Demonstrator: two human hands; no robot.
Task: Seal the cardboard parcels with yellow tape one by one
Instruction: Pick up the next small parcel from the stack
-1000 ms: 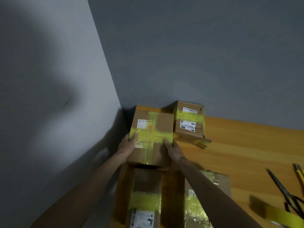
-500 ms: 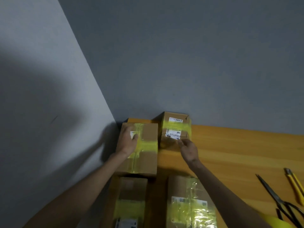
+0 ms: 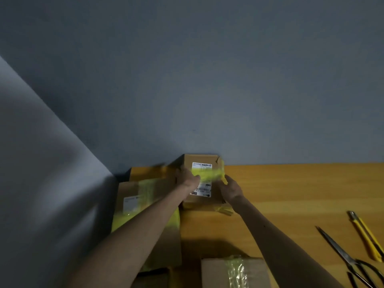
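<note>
**Small parcel at the far edge of the table, held between both hands**

The small parcel (image 3: 204, 195) is brown cardboard with a white printed label facing up. A band of yellow tape (image 3: 209, 175) crosses the top from left to right, over the label. The far right corner of the top looks torn, and a loose tail of tape lies at the near right corner. The long axis runs near to far, with the far end against the wall (image 3: 207, 90). It stands on the wooden table (image 3: 291, 194), just right of a larger taped parcel (image 3: 145, 204). The left hand (image 3: 188, 179) lies over the top left edge; it is blurred, so its grasp cannot be told. The right hand (image 3: 232, 189) clasps the right side with curled fingers. Scissors (image 3: 342, 252) and a yellow knife (image 3: 365, 235) lie well apart at near right.
</note>
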